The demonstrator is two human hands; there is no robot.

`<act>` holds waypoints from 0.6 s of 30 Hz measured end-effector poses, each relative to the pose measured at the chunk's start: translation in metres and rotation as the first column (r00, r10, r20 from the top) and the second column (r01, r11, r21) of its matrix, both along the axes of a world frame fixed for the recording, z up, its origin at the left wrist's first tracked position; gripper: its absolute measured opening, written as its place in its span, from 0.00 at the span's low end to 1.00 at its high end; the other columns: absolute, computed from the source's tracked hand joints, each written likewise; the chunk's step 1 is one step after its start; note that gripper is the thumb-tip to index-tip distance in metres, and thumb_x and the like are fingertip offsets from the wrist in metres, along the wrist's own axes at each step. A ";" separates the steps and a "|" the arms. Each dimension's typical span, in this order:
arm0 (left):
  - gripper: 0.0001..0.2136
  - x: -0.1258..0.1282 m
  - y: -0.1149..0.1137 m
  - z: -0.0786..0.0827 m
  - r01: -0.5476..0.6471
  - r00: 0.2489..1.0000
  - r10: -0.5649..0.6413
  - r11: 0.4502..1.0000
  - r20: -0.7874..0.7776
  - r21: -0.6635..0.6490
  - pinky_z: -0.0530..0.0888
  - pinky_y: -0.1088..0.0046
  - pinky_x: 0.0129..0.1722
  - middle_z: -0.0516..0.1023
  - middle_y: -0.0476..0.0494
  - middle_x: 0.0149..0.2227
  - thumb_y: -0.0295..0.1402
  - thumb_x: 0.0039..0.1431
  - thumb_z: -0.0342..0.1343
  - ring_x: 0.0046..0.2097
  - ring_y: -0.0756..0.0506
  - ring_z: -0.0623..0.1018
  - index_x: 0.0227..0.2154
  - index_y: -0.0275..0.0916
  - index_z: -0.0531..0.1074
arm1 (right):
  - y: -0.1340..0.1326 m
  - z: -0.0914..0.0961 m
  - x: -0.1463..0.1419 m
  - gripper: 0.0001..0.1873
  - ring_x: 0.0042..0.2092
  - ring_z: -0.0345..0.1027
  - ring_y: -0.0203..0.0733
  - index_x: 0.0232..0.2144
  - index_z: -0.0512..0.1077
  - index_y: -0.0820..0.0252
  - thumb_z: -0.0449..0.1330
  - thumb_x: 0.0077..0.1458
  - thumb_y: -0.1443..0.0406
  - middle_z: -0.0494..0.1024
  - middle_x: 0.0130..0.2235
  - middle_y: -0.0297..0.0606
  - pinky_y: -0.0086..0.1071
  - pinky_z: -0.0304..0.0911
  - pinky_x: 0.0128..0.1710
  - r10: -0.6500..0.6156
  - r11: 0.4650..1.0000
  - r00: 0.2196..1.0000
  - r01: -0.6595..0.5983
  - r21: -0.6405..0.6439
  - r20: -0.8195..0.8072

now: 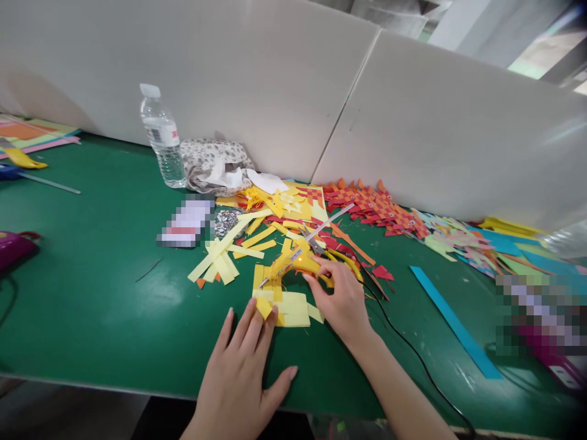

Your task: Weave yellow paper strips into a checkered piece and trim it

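My right hand [343,299] is closed round the handle of a yellow hot glue gun [293,261], whose metal nozzle points down and left. Under the nozzle lie crossed yellow and pale-yellow paper strips [293,307] on the green table. My left hand [241,366] lies flat with its fingers spread, and its fingertips press on the strips' left end beside a small folded yellow tab [264,307]. A clear glue stick [331,221] sticks out from behind the gun. Partly hidden by the gun and my right hand is a pair of scissors [313,242].
Loose yellow strips [224,250], a phone [188,223] and an upright water bottle [162,137] stand or lie beyond my hands. Woven red-orange paper pieces [371,208] line the wall. A black cord [413,351] runs right of my forearm, near a blue strip [454,321].
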State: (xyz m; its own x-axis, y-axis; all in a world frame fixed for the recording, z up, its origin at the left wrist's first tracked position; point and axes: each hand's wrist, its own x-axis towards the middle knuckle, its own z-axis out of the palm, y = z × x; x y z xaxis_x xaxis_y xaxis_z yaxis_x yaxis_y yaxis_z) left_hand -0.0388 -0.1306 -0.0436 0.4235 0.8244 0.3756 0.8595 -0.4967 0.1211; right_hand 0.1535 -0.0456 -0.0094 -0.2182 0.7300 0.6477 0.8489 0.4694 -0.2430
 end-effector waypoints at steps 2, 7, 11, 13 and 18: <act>0.30 0.000 0.000 0.000 0.002 1.000 -0.002 1.000 0.009 0.005 0.55 0.56 0.56 0.63 0.39 0.56 0.50 0.56 0.41 0.59 0.36 0.57 0.57 0.35 0.55 | 0.000 0.000 0.000 0.06 0.44 0.68 0.45 0.29 0.59 0.55 0.56 0.52 0.66 0.74 0.39 0.41 0.40 0.65 0.40 -0.018 1.000 0.999 0.018 0.006 -0.036; 0.31 -0.001 0.000 0.000 -0.002 1.000 0.002 1.000 0.006 0.005 0.55 0.56 0.56 0.62 0.38 0.56 0.50 0.56 0.41 0.59 0.36 0.57 0.58 0.35 0.54 | -0.001 0.000 -0.002 0.07 0.44 0.68 0.44 0.28 0.59 0.55 0.56 0.51 0.67 0.74 0.40 0.40 0.40 0.65 0.41 0.020 0.999 0.999 -0.021 -0.030 -0.037; 0.31 -0.002 0.000 -0.001 0.002 1.000 -0.002 1.000 -0.003 0.003 0.54 0.56 0.56 0.62 0.39 0.57 0.50 0.56 0.41 0.59 0.36 0.56 0.58 0.35 0.54 | 0.000 -0.001 -0.002 0.07 0.45 0.67 0.45 0.28 0.58 0.55 0.55 0.52 0.67 0.73 0.39 0.40 0.41 0.63 0.43 0.005 0.999 0.999 -0.007 -0.052 -0.033; 0.31 -0.002 0.000 -0.001 -0.001 1.000 0.001 1.000 -0.014 0.001 0.54 0.56 0.56 0.62 0.39 0.57 0.50 0.56 0.41 0.59 0.36 0.56 0.58 0.35 0.54 | 0.000 -0.001 -0.001 0.08 0.44 0.67 0.44 0.28 0.58 0.55 0.56 0.51 0.67 0.73 0.39 0.40 0.40 0.63 0.43 -0.014 0.998 0.999 0.011 -0.054 -0.051; 0.31 -0.001 0.000 -0.001 -0.001 1.000 0.001 1.000 -0.011 0.010 0.54 0.56 0.56 0.63 0.38 0.56 0.50 0.56 0.41 0.59 0.36 0.57 0.58 0.35 0.54 | -0.001 -0.002 -0.002 0.08 0.44 0.68 0.43 0.27 0.58 0.55 0.57 0.51 0.66 0.73 0.39 0.39 0.39 0.64 0.43 0.007 0.995 0.998 -0.013 -0.101 -0.061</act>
State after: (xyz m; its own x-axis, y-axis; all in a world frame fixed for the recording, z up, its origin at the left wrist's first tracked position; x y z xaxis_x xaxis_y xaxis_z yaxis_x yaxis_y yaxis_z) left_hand -0.0395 -0.1308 -0.0449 0.4270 0.8211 0.3787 0.8612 -0.4970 0.1064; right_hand 0.1517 -0.0465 -0.0118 -0.1887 0.7906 0.5825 0.8268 0.4480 -0.3402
